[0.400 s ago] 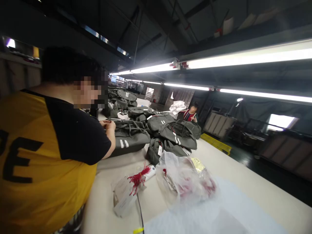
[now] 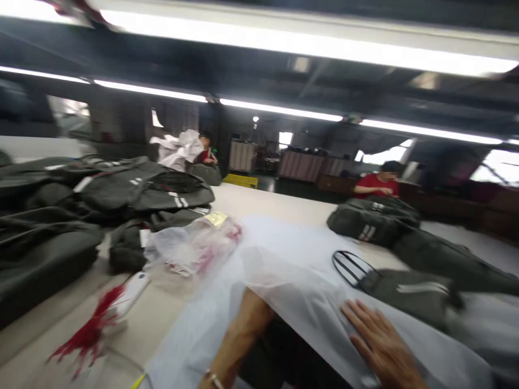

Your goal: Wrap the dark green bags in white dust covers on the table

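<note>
My left hand (image 2: 257, 313) reaches under the edge of a whitish translucent plastic sheet or bag (image 2: 300, 302); its fingers are covered. A bracelet (image 2: 213, 378) circles that wrist. My right hand (image 2: 379, 340) lies on top of the plastic, fingers stretched out and holding nothing. Between my arms a dark area (image 2: 279, 351) shows below the plastic edge; I cannot tell what it is. Just beyond my right hand lies a dark grey-green bag (image 2: 417, 289) with a looped black handle (image 2: 351, 270).
To the left, dark bags with white stripes (image 2: 121, 189) are piled on the pale table (image 2: 251, 200). Nearer are red strings (image 2: 97, 319), a white device (image 2: 132, 292) and a clear bag with red contents (image 2: 203, 243). More bags (image 2: 373, 221) lie right, by a person in red (image 2: 375, 186).
My view has swung right, away from the co-worker in yellow. Both my hands and the right-hand bags have come into view.
</note>
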Tool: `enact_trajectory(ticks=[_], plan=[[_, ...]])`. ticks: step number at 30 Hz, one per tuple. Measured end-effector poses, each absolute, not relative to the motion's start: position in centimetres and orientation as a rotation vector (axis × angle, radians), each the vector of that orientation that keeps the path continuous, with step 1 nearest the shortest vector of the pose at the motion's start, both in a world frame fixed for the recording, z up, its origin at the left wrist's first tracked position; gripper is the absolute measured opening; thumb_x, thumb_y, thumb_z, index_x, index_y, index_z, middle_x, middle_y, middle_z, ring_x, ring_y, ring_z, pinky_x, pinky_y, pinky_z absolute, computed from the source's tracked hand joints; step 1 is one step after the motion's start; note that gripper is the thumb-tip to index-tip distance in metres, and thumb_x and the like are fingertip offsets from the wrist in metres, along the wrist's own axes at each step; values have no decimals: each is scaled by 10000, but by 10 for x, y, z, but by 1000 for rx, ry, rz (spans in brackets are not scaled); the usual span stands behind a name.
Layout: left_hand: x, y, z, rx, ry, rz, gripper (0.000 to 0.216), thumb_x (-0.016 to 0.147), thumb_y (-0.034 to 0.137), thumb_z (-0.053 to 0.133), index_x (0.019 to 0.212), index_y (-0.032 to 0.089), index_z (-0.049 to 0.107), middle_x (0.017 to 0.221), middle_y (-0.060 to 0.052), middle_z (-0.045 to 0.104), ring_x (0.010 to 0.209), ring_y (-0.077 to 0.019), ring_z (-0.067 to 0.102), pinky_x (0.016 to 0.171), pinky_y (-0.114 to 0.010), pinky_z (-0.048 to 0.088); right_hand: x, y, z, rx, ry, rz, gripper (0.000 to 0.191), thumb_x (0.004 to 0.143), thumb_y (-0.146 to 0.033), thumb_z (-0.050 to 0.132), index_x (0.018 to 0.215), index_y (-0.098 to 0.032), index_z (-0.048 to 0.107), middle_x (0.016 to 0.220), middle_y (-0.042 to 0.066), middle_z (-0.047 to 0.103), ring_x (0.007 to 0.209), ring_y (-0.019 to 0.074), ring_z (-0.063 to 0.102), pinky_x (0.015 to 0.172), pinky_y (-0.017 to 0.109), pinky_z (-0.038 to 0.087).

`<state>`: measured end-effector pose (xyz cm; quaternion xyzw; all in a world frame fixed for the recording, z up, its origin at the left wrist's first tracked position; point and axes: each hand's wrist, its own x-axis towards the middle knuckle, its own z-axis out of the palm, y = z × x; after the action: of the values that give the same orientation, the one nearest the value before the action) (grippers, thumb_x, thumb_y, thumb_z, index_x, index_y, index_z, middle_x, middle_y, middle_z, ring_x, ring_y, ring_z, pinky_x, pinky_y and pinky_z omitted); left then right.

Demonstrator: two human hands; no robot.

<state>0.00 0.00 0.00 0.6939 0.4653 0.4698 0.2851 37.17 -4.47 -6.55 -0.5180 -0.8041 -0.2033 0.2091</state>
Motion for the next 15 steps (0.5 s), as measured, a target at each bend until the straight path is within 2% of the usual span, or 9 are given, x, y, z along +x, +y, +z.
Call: enact_trajectory(ticks=[2,3,6,8,9,10,12,15], plan=[[-6,-6,-3,1908,1460,1215,213,894,277,492,799,180,657,855,-100,636,849,-258,598,819,-484,525,375,-60,-64,-1513,-2321,-559,534,905,-513,511,1414,-361,459,1410,33,547,1291,328,502,1049,570,423],[-15,-7,1,1947,1619,1245,238,892,259,454,785,176,649,834,-111,631,843,-279,598,817,-504,514,373,-62,-62,-1549,-2327,-538,541,917,-510,502,1427,-343,443,1437,44,519,1315,324,478,1076,573,389],[-40,-8,34,2043,1972,1637,239,923,284,438,979,170,641,968,-112,651,860,-267,615,827,-461,515,364,-59,-53,-1620,-2313,-441,529,942,-516,470,1433,-322,438,1468,67,481,1357,317,426,1113,595,319],[-39,-11,65,2101,1869,1984,239,921,284,494,1103,186,613,1080,-103,647,957,-253,621,911,-429,505,359,-58,-48,-1642,-2309,-362,520,950,-516,459,1431,-319,439,1476,70,471,1377,314,396,1125,607,288],[-33,-13,78,2218,1737,2044,267,917,260,503,1160,195,592,1150,-104,634,1052,-257,605,974,-427,481,358,-59,-46,-1647,-2311,-324,521,951,-515,457,1432,-317,436,1481,71,465,1387,313,381,1131,609,274],[-24,-14,87,2406,1590,1993,312,912,220,493,1216,206,565,1231,-104,610,1169,-267,561,1040,-439,441,357,-60,-44,-1647,-2313,-288,522,951,-515,457,1433,-315,434,1484,74,461,1394,312,369,1136,610,264],[-6,-13,91,2851,1332,1605,468,879,116,439,1326,247,493,1404,-83,520,1366,-280,402,1130,-484,344,356,-62,-40,-1643,-2319,-216,529,952,-522,452,1437,-310,431,1491,83,451,1402,314,353,1141,608,250],[8,-4,63,3167,1219,949,697,757,49,452,1399,321,427,1513,-33,429,1435,-290,306,1152,-538,278,356,-64,-31,-1662,-2331,-79,563,946,-563,440,1438,-291,436,1496,100,440,1404,326,347,1146,608,231]])
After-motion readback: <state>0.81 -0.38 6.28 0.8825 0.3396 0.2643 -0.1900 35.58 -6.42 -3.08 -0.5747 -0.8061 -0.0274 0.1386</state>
